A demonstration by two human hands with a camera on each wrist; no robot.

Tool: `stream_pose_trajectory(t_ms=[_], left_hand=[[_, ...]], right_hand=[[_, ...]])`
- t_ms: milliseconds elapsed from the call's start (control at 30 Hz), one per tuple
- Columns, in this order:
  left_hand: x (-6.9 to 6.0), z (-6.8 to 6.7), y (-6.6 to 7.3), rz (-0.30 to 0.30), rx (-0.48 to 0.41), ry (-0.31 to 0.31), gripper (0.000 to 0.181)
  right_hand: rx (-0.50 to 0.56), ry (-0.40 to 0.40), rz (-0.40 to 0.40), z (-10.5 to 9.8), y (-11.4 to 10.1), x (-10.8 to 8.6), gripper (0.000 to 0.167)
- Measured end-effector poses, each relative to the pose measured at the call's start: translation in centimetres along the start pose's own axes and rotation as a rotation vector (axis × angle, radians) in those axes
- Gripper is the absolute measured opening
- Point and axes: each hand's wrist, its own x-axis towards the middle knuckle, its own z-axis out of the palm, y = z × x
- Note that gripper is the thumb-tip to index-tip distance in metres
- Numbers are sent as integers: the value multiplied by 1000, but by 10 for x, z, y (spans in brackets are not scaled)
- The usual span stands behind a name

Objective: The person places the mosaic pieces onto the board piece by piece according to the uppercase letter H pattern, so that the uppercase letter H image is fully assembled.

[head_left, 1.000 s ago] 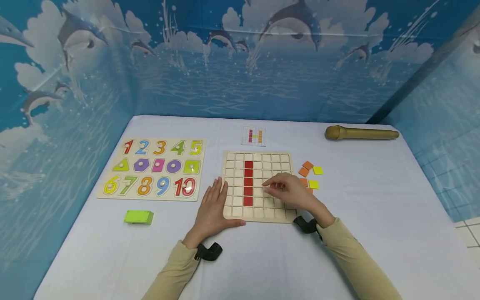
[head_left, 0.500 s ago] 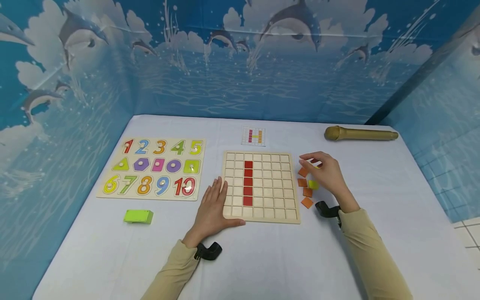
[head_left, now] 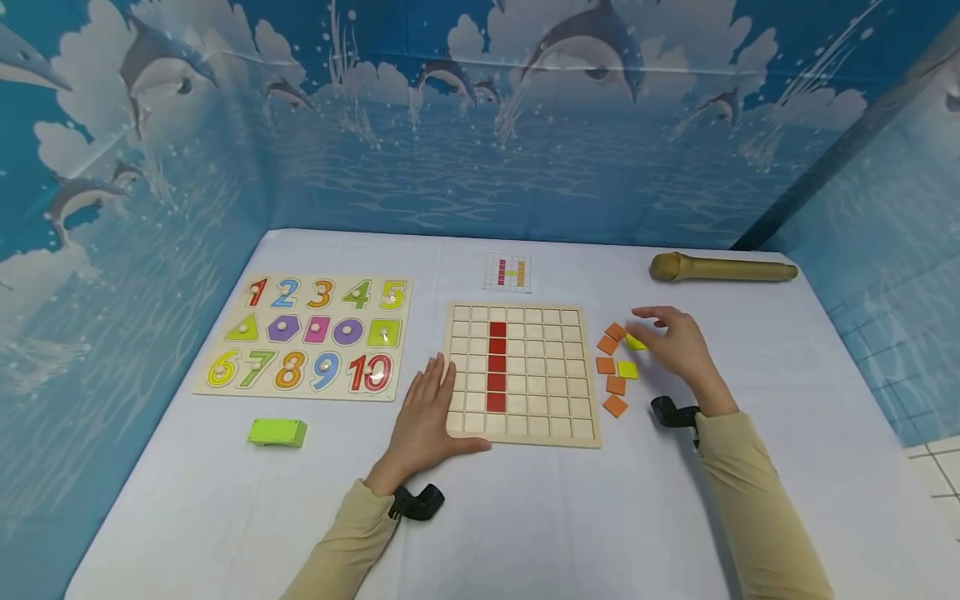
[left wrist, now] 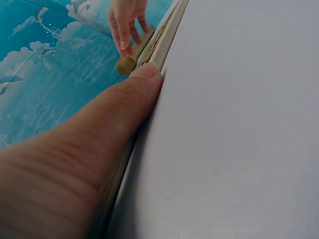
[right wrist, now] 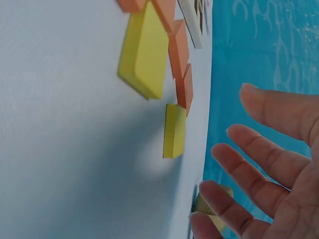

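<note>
A wooden grid board [head_left: 536,362] lies flat, with a column of red square tiles [head_left: 497,362] set in it. My left hand [head_left: 422,425] rests at its lower left corner; the fingers lie along the left side and the thumb [left wrist: 119,102] touches the front edge. Beyond the board's right side, my right hand [head_left: 681,348] hovers beside a yellow tile [head_left: 634,342], its fingers spread and holding nothing. In the right wrist view, a gap separates the fingers from that tile. A second yellow tile [head_left: 627,370] and several orange tiles [head_left: 606,365] lie loose nearby.
Behind the board lies a small pattern card [head_left: 507,272]. A number-and-shape puzzle board [head_left: 302,339] occupies the left, with a green block [head_left: 277,433] in front of it. A gold microphone-shaped object [head_left: 723,267] lies at the back right. Printed dolphin cloth surrounds the table.
My right hand has moved from over the grid board to the right, past the orange tiles, to the far yellow tile, and its fingers have spread. The left hand stays put.
</note>
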Motion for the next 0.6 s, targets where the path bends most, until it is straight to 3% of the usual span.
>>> stream_pose_trajectory(t_ms=[200, 433, 600], left_hand=[[0, 1, 0, -2, -2, 1, 123], [0, 1, 0, -5, 1, -1, 123], [-1, 1, 0, 0, 1, 3, 123]], right_hand=[[-34, -89, 60, -1, 5, 3, 47], [-95, -134, 8, 2, 9, 3, 44], [-138, -152, 16, 2, 12, 2, 42]])
